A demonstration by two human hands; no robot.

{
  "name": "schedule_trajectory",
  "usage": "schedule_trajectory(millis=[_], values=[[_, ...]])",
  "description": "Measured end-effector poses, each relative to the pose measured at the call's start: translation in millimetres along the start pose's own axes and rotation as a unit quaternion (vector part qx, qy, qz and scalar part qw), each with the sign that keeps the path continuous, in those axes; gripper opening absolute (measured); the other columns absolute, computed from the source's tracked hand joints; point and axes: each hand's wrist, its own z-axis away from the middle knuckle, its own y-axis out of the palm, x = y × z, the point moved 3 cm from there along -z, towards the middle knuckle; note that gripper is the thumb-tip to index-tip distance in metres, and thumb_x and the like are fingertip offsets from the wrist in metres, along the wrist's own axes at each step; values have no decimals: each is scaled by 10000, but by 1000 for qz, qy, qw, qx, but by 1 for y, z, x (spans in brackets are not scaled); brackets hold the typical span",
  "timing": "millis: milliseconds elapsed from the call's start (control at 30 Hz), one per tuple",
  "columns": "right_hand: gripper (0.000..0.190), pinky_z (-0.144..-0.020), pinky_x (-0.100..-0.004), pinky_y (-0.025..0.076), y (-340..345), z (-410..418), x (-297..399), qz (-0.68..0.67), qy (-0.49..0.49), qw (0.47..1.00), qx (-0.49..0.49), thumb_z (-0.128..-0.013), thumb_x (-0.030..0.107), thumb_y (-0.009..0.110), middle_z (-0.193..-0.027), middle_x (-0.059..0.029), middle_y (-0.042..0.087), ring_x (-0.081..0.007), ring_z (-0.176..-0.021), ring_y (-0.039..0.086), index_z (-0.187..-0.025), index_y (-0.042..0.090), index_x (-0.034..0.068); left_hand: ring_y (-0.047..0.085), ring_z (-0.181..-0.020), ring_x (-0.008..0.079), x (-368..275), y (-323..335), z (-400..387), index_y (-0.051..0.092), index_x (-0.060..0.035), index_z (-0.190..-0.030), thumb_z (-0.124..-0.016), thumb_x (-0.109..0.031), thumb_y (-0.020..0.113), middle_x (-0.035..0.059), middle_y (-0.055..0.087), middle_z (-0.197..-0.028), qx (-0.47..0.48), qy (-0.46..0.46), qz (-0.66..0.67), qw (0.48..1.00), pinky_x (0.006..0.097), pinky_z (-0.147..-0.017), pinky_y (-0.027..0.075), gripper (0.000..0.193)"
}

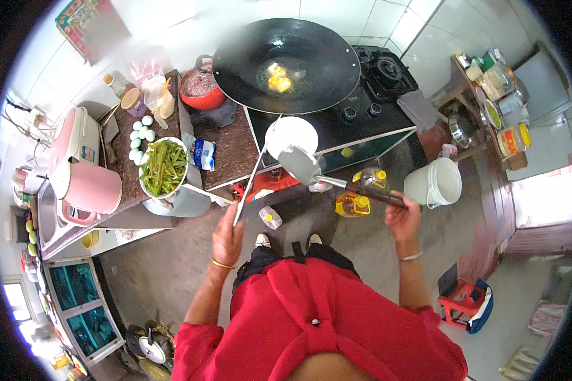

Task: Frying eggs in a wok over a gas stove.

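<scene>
My left hand grips a long thin utensil, perhaps chopsticks, whose far end reaches up past the white dish to the wok's near rim. In my right hand is the dark handle of a metal wok spatula. The spatula's blade overlaps the front of a round white dish at the stove's near edge. Beyond it stands a large black wok. Several yellow pieces of food, likely egg, sit in oil at its bottom.
Left, a bowl of cut green vegetables, pale eggs and a pink kettle crowd the counter. A red pot stands beside the wok. Oil bottles and a white bucket are on the floor. A second burner lies right.
</scene>
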Motion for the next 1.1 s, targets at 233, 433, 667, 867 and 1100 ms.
schedule_trajectory(millis=[233,433,667,867,1100], values=[[296,-447,-249,493,35,-5,66,245,-140,958,46,-819,212,477,-652,-120,608,-153,-496,581,-987,571,-13,557,-661,303,-12,-51,-37,481,-171,-1210,-793,-157,565,110,542,-806,195,69,-174,963,380,-577,462,425],[313,-446,-251,492,46,-10,85,272,-139,948,87,-811,207,477,-646,-120,604,-154,-482,575,-996,559,-32,549,-618,291,-4,-45,-48,477,-203,-1216,-809,-211,536,96,512,-756,255,108,-224,935,381,-542,463,411],[316,-440,-253,491,50,-7,82,279,-132,948,75,-788,196,501,-643,-124,604,-159,-480,576,-994,557,-37,557,-641,295,0,-38,-53,453,-230,-1234,-825,-219,513,95,515,-780,241,105,-223,939,394,-557,469,414],[308,-444,-252,491,46,-8,80,282,-131,948,68,-792,183,497,-650,-124,604,-159,-483,576,-1000,554,-37,561,-653,296,9,-37,-56,455,-236,-1231,-820,-227,521,95,514,-782,235,93,-234,939,400,-565,470,417],[295,-439,-248,492,51,-7,78,290,-131,945,73,-799,179,495,-652,-125,604,-155,-478,575,-986,561,-40,559,-649,303,19,-35,-54,447,-228,-1239,-826,-230,516,108,513,-774,223,75,-252,939,406,-562,468,418]])
